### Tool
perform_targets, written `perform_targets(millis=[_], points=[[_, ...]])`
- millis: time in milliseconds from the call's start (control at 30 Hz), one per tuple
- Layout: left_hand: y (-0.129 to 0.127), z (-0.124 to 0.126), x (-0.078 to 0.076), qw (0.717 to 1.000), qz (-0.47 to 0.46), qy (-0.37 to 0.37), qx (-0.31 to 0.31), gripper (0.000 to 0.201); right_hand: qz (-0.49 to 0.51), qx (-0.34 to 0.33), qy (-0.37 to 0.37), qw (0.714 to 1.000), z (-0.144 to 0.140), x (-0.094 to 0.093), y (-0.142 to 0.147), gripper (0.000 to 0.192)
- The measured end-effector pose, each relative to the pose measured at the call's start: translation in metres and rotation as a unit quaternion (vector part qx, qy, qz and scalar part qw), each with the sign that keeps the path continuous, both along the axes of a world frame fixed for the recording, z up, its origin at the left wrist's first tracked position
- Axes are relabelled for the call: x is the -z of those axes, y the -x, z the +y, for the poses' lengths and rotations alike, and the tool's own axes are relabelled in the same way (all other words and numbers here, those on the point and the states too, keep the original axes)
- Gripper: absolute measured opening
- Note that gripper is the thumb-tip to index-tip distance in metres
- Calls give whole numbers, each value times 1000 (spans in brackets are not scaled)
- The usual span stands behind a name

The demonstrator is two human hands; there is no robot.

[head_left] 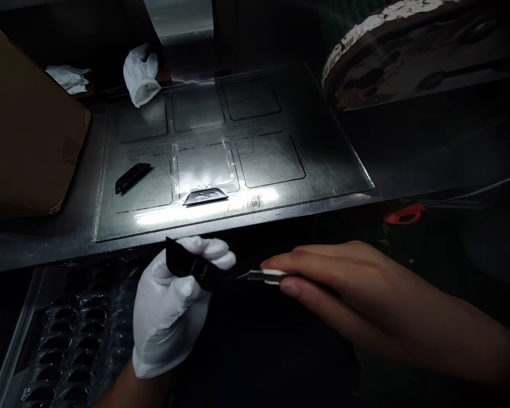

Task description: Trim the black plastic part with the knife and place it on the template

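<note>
1. The left hand (pixel 170 306), in a white glove, grips a black part (pixel 195 266) just below the front edge of the metal plate (pixel 323 164).
2. The bare right hand (pixel 323 277) pinches tweezers (pixel 261 276), their tip touching the black part.
3. On the plate lie a second black part (pixel 131 177) and a clear film (pixel 204 170).
4. A cardboard box (pixel 25 130) stands left of the plate; a spare glove (pixel 141 73) lies at its back edge.
5. A tray of pockets (pixel 76 334) sits below the plate's front left.

A cardboard box (pixel 25 124) (left) and crumpled glove (pixel 141 75) flank the plate (pixel 323 153).
</note>
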State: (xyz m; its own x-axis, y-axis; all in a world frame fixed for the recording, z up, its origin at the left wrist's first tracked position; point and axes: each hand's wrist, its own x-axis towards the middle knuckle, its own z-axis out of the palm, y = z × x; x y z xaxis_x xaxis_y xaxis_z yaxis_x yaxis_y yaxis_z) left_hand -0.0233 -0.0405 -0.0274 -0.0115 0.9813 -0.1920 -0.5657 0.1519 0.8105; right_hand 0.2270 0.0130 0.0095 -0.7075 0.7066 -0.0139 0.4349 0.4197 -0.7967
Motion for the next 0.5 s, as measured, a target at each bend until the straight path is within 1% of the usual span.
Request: perform_targets(millis=[33, 100, 167, 267, 367, 500], points=[[0, 1, 0, 1000, -8, 0, 0, 24, -1, 19, -12, 1000, 3, 1, -2, 26], [-1, 2, 1, 1000, -29, -1, 5, 24, -18, 79, -55, 995, 12, 7, -7, 28], [-1, 4, 2, 998, -63, 0, 10, 23, -53, 153, -112, 980, 26, 15, -15, 32], [-3, 6, 2, 992, -121, 10, 13, 25, -129, 247, -191, 941, 52, 33, -28, 39], [-5, 6, 2, 988, -151, 12, 19, 26, -195, 300, -238, 903, 77, 52, -38, 42], [-7, 7, 4, 986, -167, 12, 21, 27, -219, 363, -283, 860, 100, 74, -44, 39]])
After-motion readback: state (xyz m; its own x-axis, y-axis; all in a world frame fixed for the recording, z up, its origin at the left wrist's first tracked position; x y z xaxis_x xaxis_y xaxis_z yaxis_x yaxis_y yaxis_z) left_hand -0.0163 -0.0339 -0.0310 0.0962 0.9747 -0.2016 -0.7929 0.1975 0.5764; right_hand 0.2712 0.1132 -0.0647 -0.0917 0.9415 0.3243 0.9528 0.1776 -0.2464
